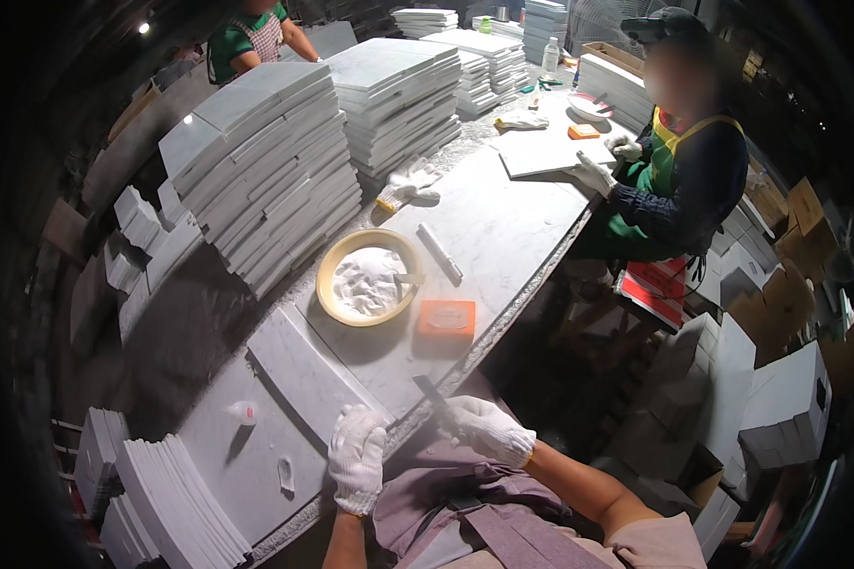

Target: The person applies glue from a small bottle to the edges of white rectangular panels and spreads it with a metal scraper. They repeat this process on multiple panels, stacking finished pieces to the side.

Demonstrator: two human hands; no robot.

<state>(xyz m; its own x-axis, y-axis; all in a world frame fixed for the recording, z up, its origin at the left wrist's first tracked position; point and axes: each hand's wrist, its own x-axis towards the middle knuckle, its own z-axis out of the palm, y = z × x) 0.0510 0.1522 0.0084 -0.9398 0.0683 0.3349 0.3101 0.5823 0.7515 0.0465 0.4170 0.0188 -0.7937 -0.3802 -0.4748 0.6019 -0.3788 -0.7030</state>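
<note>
Resting at the near edge of the table [503, 223], the left hand [357, 459], in a white glove, lies with fingers curled down over the rim of a grey stone slab [308, 365]; it grips nothing that can be made out. The right hand [487, 428], also gloved, is closed around a thin dark blade [431, 391] that points up and away, its tip just over the table edge.

Just beyond the blade sits an orange block [447, 319], close to the right edge with bare stone around it. To its left, touching nothing, is a yellow bowl [368, 277] of white powder with a small tool lying in it. A white stick [440, 253] lies just past the bowl on open surface. A small white bottle [243, 412] lies on the slab to the left of the left hand.

Along the left side the table is hemmed in by tall stacks of tiles [270, 166], leaving a clear strip down the middle and right. A pair of spare gloves [410, 183] lies against the stacks.

Farther off, a person in a green apron [678, 180] stands at the right edge with gloved hands on a white tile [546, 152]. More stacks crowd the far end.
</note>
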